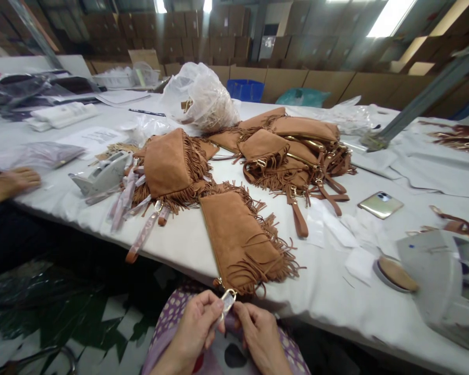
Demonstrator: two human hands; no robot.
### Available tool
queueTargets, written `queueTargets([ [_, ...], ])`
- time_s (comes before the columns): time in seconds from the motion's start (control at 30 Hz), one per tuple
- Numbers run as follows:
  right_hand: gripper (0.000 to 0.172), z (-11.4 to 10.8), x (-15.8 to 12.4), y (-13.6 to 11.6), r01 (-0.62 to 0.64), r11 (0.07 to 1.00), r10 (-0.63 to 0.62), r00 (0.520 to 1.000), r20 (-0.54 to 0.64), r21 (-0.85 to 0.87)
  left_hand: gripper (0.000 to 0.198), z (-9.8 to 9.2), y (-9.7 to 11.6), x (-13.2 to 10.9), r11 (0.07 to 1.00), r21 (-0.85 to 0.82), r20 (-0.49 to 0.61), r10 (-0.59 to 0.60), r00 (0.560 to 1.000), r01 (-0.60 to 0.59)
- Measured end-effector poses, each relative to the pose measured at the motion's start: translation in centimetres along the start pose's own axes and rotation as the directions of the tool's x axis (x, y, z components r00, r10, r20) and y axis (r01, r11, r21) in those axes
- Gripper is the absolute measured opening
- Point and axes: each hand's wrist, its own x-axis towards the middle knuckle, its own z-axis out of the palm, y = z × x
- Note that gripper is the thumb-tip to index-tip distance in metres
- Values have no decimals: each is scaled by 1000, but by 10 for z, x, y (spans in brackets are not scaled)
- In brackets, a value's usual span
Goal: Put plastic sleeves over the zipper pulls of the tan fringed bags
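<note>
A brown suede pouch [238, 234] with long fringe lies at the table's front edge, its zipper corner toward me. Just off that corner is a gold metal clasp [230, 296], partly covered in whitish wrapping. My left hand [199, 320] is closed, with the clasp pinched between thumb and fingers. Close by on the right, my right hand [258, 328] has its thumb and fingers pressed together beside the clasp; what they grip is hidden. Both hands are above my lap, over a purple patterned cloth [175, 312].
More fringed pouches [168, 161] with wrist straps lie left, and a pile of pouches [297, 146] lies behind. Tape dispensers [445, 276] stand right and left. A phone [381, 204] lies to the right. Another person's hand [15, 182] rests at the far left. A metal post [422, 99] rises at right.
</note>
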Motion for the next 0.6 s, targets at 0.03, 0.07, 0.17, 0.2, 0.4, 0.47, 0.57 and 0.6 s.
queueTargets([
  [0.03,48,-3,-3,1,-12,1000,11,999,-41,-10,35,0,0,-1,998,60,-39,35,999,-33],
  [0.07,46,-6,-5,1,-36,999,37,997,-66,13,34,0,1,-2,989,132,-71,78,994,-68],
  [0.17,49,-9,-14,-5,-134,965,148,988,-46,224,32,1,2,-7,911,378,-112,219,969,-162],
  [0.2,54,-7,-17,-8,-154,942,168,986,-20,299,31,2,2,-8,870,458,-109,259,960,-182],
  [0.4,58,12,-16,-24,-187,796,124,981,148,576,23,5,4,-17,736,635,-30,329,944,-236],
  [0.47,56,15,-15,-26,-200,759,130,979,156,620,23,5,5,-20,758,604,-8,317,948,-248],
  [0.57,54,17,-13,-27,-202,728,151,979,135,655,14,5,5,-21,830,514,-64,291,954,-219],
  [0.6,53,17,-12,-27,-198,721,152,980,128,664,14,4,4,-21,859,471,-92,275,957,-201],
])
